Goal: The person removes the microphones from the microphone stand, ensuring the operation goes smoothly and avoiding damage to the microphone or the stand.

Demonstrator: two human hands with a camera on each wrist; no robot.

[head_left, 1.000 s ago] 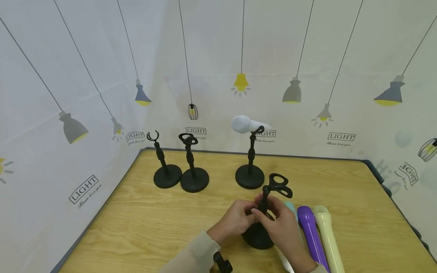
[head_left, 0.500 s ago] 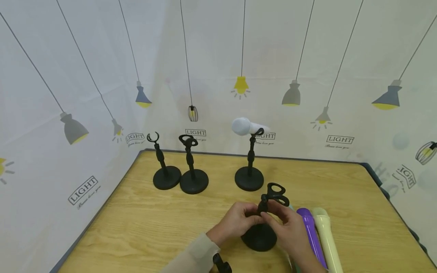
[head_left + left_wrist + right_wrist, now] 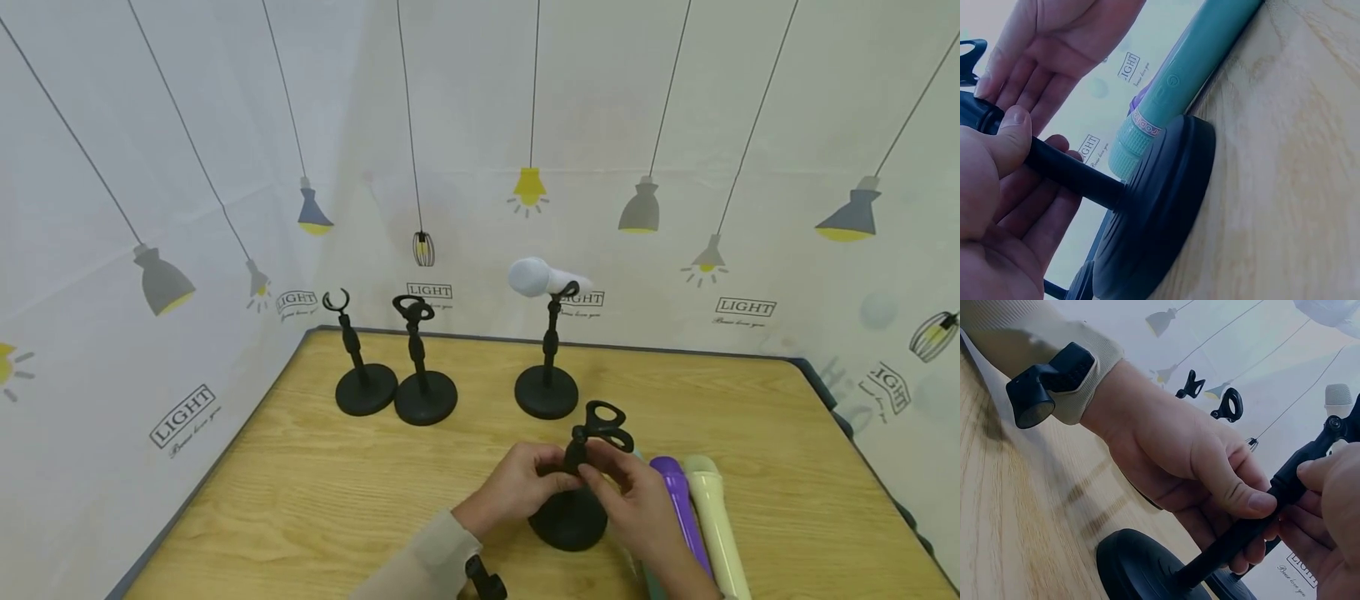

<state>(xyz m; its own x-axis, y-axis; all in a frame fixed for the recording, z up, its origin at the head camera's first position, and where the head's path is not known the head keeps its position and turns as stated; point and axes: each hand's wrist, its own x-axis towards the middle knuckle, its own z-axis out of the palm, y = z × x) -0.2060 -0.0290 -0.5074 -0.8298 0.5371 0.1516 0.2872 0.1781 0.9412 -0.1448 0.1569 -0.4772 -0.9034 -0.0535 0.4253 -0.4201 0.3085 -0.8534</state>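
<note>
A black desktop microphone stand (image 3: 567,523) rests upright on its round base in front of me. My left hand (image 3: 513,487) grips its pole from the left, thumb and fingers around it, as the left wrist view shows on the pole (image 3: 1075,175). Higher up, at the collar below the double-ring clip (image 3: 609,425), my right hand (image 3: 637,500) pinches with thumb and fingers. Beside the base lies a teal microphone (image 3: 1175,81), mostly hidden by my right hand in the head view. A purple microphone (image 3: 682,508) and a cream microphone (image 3: 716,525) lie right of it.
Farther back stands a stand holding a white microphone (image 3: 534,277). Two more black stands, one with an open-ring clip (image 3: 365,389) and one with a double-ring clip (image 3: 426,397), are at back left. A printed cloth wall (image 3: 480,100) borders the wooden table (image 3: 315,500).
The stand's clip and upper part have come down closer to its base, with my right hand still at the collar. Over the last half second almost nothing has moved.
</note>
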